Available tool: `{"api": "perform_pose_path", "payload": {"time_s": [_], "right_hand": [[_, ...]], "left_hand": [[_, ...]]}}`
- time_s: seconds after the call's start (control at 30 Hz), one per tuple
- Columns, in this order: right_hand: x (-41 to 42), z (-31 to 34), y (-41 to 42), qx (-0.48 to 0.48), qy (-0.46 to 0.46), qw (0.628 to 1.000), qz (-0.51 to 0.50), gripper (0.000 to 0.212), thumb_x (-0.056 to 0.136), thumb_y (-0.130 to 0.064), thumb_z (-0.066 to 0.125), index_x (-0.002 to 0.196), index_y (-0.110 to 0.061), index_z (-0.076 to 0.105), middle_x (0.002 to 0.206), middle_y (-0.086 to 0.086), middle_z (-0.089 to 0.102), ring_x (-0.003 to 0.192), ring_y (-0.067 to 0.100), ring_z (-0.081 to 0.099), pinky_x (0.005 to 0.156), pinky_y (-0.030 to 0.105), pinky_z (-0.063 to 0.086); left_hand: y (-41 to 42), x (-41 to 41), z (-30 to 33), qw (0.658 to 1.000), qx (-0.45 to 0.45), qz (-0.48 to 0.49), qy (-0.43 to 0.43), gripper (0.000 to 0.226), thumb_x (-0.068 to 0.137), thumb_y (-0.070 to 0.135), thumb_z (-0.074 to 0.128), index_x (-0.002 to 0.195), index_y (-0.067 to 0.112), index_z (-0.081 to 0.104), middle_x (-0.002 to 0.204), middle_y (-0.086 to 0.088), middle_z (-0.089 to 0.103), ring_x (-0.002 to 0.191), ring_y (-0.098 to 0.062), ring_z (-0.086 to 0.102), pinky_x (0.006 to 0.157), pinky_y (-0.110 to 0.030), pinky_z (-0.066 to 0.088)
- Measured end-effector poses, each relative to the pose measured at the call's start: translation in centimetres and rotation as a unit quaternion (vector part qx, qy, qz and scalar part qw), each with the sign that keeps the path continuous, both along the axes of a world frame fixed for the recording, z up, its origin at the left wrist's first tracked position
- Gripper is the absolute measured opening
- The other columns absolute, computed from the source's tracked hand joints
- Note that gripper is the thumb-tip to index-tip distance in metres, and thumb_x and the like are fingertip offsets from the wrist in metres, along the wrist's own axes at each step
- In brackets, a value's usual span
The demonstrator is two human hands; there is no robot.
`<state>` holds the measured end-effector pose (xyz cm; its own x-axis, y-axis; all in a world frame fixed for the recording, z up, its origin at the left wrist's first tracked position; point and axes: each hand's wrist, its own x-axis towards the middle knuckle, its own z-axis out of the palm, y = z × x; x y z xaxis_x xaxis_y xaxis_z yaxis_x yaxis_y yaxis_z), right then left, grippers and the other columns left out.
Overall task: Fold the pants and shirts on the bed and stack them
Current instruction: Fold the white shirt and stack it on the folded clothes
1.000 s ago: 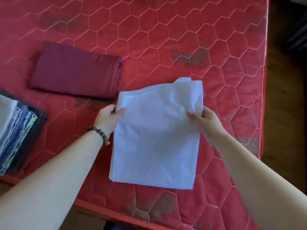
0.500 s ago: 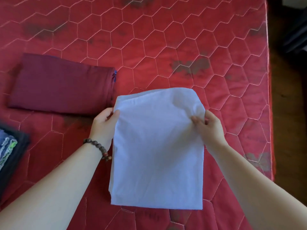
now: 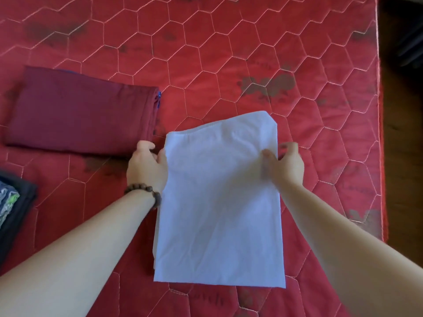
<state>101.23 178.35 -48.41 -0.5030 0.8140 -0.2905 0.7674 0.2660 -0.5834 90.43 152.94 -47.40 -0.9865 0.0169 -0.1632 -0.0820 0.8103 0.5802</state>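
A folded white shirt (image 3: 219, 202) lies flat on the red quilted bed (image 3: 251, 42), its long side running toward me. My left hand (image 3: 146, 165), with a bead bracelet on the wrist, pinches the shirt's upper left edge, thumb against the cloth and fingers curled beside it. My right hand (image 3: 283, 163) is at the upper right edge. Its thumb rests on the cloth and its fingers are lifted just off the edge, slightly blurred. A folded maroon garment (image 3: 82, 115) lies to the left, apart from the shirt.
A stack of folded clothes (image 3: 11, 207) with dark and patterned layers shows at the left border. The bed's right edge (image 3: 381, 133) drops to a dark wooden floor. Bare red mattress stretches beyond the shirt.
The white shirt has come down from my hands onto the bed and lies flat. My right fingers have come out from under its edge. The view has shifted, pushing the stack further left.
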Motion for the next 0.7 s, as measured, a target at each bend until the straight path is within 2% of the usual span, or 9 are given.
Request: {"api": "perform_pose_path", "payload": {"time_s": [0.03, 0.1, 0.2, 0.3, 0.4, 0.5, 0.6, 0.63, 0.7], "right_hand": [[0.2, 0.3, -0.6, 0.092, 0.017, 0.995, 0.029, 0.037, 0.086, -0.027, 0.064, 0.118, -0.011, 0.053, 0.116, 0.012, 0.055, 0.103, 0.031, 0.053, 0.078, 0.036, 0.04], [0.4, 0.4, -3.0, 0.244, 0.077, 0.951, 0.172, 0.039, 0.085, -0.018, 0.065, 0.121, -0.005, 0.056, 0.123, 0.019, 0.053, 0.11, 0.038, 0.051, 0.088, 0.041, 0.039], [0.3, -1.6, -7.6, 0.226, 0.089, 0.88, 0.409, 0.041, 0.084, -0.007, 0.065, 0.123, 0.002, 0.059, 0.135, 0.024, 0.052, 0.125, 0.041, 0.049, 0.104, 0.053, 0.038], [0.0, -3.8, -8.6, 0.185, 0.042, 0.828, 0.527, 0.048, 0.092, -0.015, 0.057, 0.139, -0.007, 0.05, 0.149, 0.011, 0.041, 0.14, 0.031, 0.035, 0.112, 0.058, 0.026], [-1.1, -4.4, -4.1, 0.269, -0.052, 0.788, 0.551, 0.054, 0.099, -0.045, 0.028, 0.151, -0.031, 0.026, 0.159, -0.001, 0.022, 0.148, 0.019, 0.016, 0.118, 0.056, 0.001], [-2.7, -4.0, 2.0, 0.334, -0.17, 0.814, 0.445, 0.055, 0.099, -0.05, 0.011, 0.152, -0.037, 0.008, 0.162, -0.007, 0.006, 0.149, 0.017, -0.001, 0.112, 0.06, -0.014], [-3.6, -2.4, 5.4, 0.278, -0.206, 0.901, 0.26, 0.056, 0.101, -0.042, 0.019, 0.153, -0.024, 0.017, 0.163, 0.0, 0.003, 0.149, 0.019, -0.008, 0.112, 0.058, -0.014], [-3.7, -2.0, 5.6, 0.251, -0.176, 0.927, 0.217, 0.054, 0.101, -0.039, 0.025, 0.151, -0.018, 0.025, 0.162, 0.006, 0.009, 0.149, 0.022, -0.002, 0.115, 0.056, -0.008], [-3.7, -1.4, 5.3, 0.223, -0.076, 0.957, 0.168, 0.046, 0.1, -0.036, 0.037, 0.137, -0.012, 0.046, 0.147, 0.014, 0.037, 0.139, 0.029, 0.026, 0.113, 0.05, 0.019]], "left_hand": [[0.1, 0.7, 0.4, 0.997, -0.036, -0.035, 0.064, 0.025, 0.088, 0.015, 0.06, 0.111, 0.005, 0.058, 0.103, -0.016, 0.06, 0.098, -0.036, 0.054, 0.08, -0.042, 0.043], [1.1, 2.9, 0.7, 0.972, -0.061, -0.167, 0.156, 0.025, 0.081, 0.01, 0.06, 0.106, 0.006, 0.062, 0.11, -0.019, 0.058, 0.099, -0.038, 0.053, 0.081, -0.046, 0.044], [2.5, 6.7, -1.3, 0.911, -0.129, -0.366, 0.139, 0.042, 0.081, 0.02, 0.056, 0.121, 0.005, 0.062, 0.13, -0.017, 0.057, 0.123, -0.036, 0.052, 0.1, -0.049, 0.044], [1.9, 8.4, -3.9, 0.892, -0.234, -0.382, 0.052, 0.06, 0.095, 0.04, 0.028, 0.15, 0.016, 0.029, 0.159, -0.003, 0.022, 0.148, -0.029, 0.015, 0.118, -0.051, 0.016], [1.0, 8.6, -5.3, 0.9, -0.243, -0.359, 0.051, 0.064, 0.093, 0.049, 0.027, 0.152, 0.026, 0.021, 0.161, 0.003, 0.015, 0.148, -0.033, 0.008, 0.117, -0.057, 0.011], [1.0, 8.7, -5.9, 0.896, -0.25, -0.363, 0.055, 0.066, 0.092, 0.052, 0.028, 0.153, 0.028, 0.021, 0.162, 0.002, 0.014, 0.148, -0.035, 0.006, 0.116, -0.059, 0.013], [1.0, 8.8, -5.9, 0.896, -0.253, -0.359, 0.056, 0.068, 0.091, 0.053, 0.029, 0.153, 0.027, 0.02, 0.162, 0.002, 0.013, 0.148, -0.035, 0.004, 0.115, -0.059, 0.014], [0.9, 8.8, -6.0, 0.897, -0.253, -0.359, 0.058, 0.068, 0.091, 0.054, 0.029, 0.153, 0.027, 0.02, 0.162, 0.002, 0.012, 0.148, -0.035, 0.004, 0.115, -0.06, 0.015], [1.0, 8.8, -6.1, 0.898, -0.248, -0.357, 0.062, 0.068, 0.091, 0.053, 0.029, 0.153, 0.027, 0.02, 0.162, 0.001, 0.013, 0.148, -0.035, 0.004, 0.115, -0.06, 0.015]]}}
